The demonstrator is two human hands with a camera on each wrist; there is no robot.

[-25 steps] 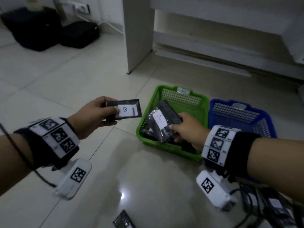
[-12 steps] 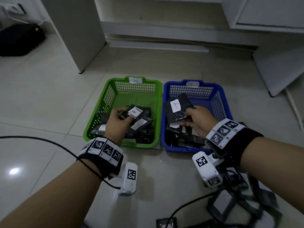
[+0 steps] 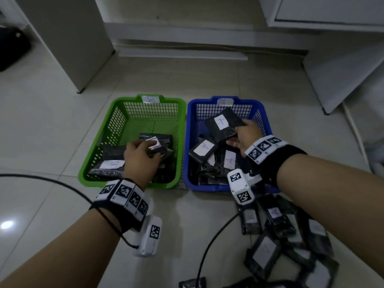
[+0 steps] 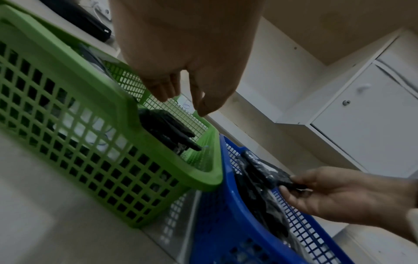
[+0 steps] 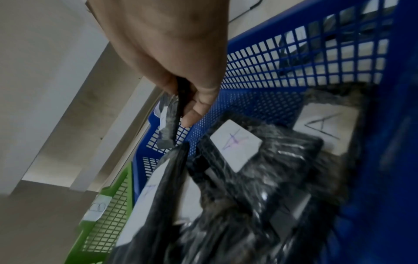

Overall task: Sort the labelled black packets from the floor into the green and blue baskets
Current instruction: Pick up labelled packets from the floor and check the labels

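My left hand (image 3: pixel 141 156) hovers over the green basket (image 3: pixel 99 138). Its fingers (image 4: pixel 162 89) hang straight and hold nothing. A black packet (image 3: pixel 154 143) with a white label lies just below them, on other packets in that basket. My right hand (image 3: pixel 243 136) is over the blue basket (image 3: pixel 267 121). It pinches the edge of a black packet labelled A (image 3: pixel 223 123) between thumb and fingers (image 5: pixel 199 105), tilted above several A packets (image 5: pixel 235 144) in the basket.
A heap of labelled black packets (image 3: pixel 286 235) lies on the tiled floor at my lower right, crossed by a black cable (image 3: pixel 209 246). White cabinet panels (image 3: pixel 68 38) stand behind the baskets. A black bag (image 3: pixel 10 48) sits far left.
My left hand carried the B packet into the green basket and let it go. My right hand moved the A packet from over the green basket to the blue one.
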